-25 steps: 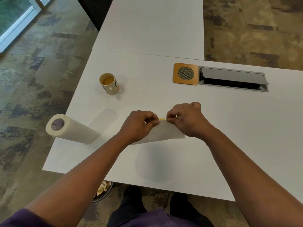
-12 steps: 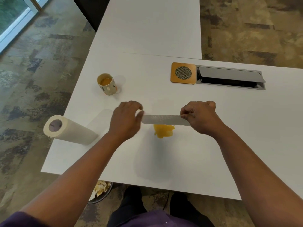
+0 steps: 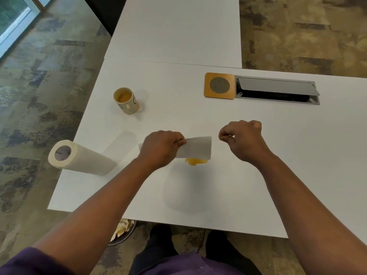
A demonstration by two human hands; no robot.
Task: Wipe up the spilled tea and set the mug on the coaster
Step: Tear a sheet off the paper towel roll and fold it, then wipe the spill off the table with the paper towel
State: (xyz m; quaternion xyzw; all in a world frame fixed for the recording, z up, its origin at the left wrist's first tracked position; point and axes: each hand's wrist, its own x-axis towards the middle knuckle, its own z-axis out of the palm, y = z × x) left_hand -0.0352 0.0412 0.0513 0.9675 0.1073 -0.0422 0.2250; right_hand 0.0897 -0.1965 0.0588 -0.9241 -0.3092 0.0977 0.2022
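A small orange tea spill (image 3: 195,161) lies on the white table (image 3: 297,155), partly hidden by a folded white paper towel (image 3: 198,148). My left hand (image 3: 160,148) pinches the towel's left end and holds it just above the spill. My right hand (image 3: 243,139) hovers to the right of the towel with its fingers curled and nothing in them. A cream mug (image 3: 126,101) with tea in it stands upright at the back left. The square wooden coaster (image 3: 219,85) with a round mesh centre lies at the back, right of the mug.
A paper towel roll (image 3: 79,158) lies on its side near the table's left edge. A grey cable hatch (image 3: 277,90) with its lid open adjoins the coaster on the right. A bin with crumpled paper (image 3: 123,231) sits on the floor under the front edge.
My hands first held the towel together, then stretched it out between them. Now my right hand has let go of the towel's right end, and my left hand alone holds it.
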